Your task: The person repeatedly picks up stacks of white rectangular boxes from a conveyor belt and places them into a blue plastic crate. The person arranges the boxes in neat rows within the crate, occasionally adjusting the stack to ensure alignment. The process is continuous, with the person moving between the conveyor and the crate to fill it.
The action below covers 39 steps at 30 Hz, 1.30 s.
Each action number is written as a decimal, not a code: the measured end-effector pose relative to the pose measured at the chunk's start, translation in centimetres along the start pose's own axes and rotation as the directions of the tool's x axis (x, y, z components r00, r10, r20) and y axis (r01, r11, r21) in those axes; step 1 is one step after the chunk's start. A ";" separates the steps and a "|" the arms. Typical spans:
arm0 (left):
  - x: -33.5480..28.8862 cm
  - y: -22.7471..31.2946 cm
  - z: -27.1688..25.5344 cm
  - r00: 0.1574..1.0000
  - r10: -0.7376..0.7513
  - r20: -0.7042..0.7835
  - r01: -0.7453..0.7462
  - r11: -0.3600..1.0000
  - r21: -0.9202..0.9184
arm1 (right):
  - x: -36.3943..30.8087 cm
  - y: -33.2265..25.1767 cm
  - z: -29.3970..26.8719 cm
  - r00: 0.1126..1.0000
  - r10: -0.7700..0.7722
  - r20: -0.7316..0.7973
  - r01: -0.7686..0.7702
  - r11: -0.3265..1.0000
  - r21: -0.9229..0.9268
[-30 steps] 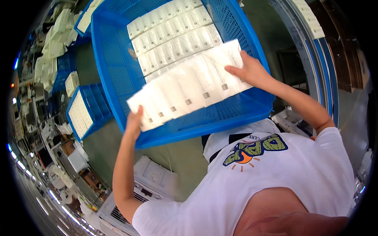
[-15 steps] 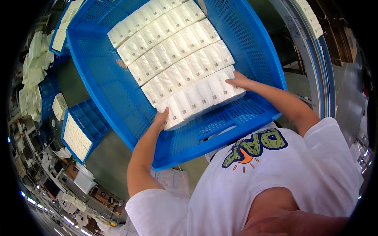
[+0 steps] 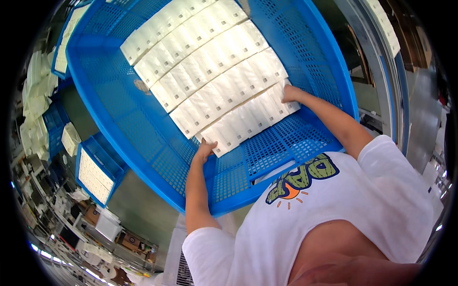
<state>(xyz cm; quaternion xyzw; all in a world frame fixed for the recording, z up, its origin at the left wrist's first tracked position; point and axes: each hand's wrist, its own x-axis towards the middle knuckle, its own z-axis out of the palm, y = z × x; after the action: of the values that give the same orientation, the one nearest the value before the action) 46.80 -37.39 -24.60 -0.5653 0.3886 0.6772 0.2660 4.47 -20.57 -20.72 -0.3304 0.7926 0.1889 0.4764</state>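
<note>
A large blue perforated basket holds several rows of white soft packs, each with a small grey square mark. The nearest row of white packs lies against the row behind it, low in the basket. My left hand presses on its left end, thumb over the corner pack and other fingers partly hidden. At the opposite end my right hand grips the last pack, its fingers mostly out of sight. Together my hands clasp the row between them.
Smaller blue crates of white packs stand on the floor at the left. Behind them are piles of pale packs. A metal-framed conveyor runs along the right, beside brown cardboard.
Both hands have lowered the nearest row of packs into the basket, and it now sits flush with the row behind. The view has shifted slightly.
</note>
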 end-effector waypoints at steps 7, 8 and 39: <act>1.9 -1.3 -0.3 0.993 0.058 0.104 -0.070 0.990 0.122 | 0.1 -2.7 2.9 0.972 -0.165 0.165 0.232 0.765 -0.601; 2.3 -1.3 -0.5 0.997 0.040 0.062 -0.050 0.982 0.182 | -2.0 -3.5 2.1 0.923 -0.378 0.075 0.341 0.710 -0.616; -29.0 25.8 29.5 0.415 0.905 -0.098 -0.737 0.397 0.547 | -17.8 56.4 -10.0 0.363 0.803 -0.472 0.593 0.192 0.782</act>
<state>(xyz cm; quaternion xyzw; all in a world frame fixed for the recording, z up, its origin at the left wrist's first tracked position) 16.03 -25.02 11.18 -0.3378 0.7992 0.4908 -0.0791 -35.73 19.44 -1.20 0.0949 0.8406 -0.5333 0.0037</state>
